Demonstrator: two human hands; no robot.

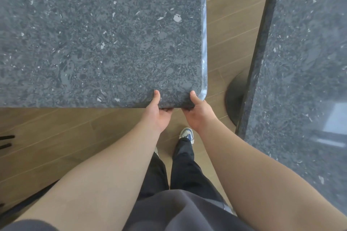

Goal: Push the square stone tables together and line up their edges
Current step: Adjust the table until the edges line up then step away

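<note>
Between my two hands, the near right corner of the dark grey speckled square stone table [97, 39] is sitting in my grip, its slab spreading away ahead of me and off to the left. My left hand [156, 116] is clamping the near edge with its thumb on top and fingers curled out of sight beneath; my right hand [199, 113] is doing likewise just beside it, right at the rounded corner. Both are closing on the stone rim, though how firmly I cannot tell.

Off to the right of my grip, across a strip of bare wooden plank floor [231, 24], the second dark speckled stone table [304, 62] is standing well apart, its long edge running away from me and tilting slightly against my table's right edge. I judge the coming move to be a sideways shove to the right, my right hand being nearer the gap. Below that gap, the second table's round black pedestal base [234, 97] is showing. No containers are appearing anywhere.
</note>
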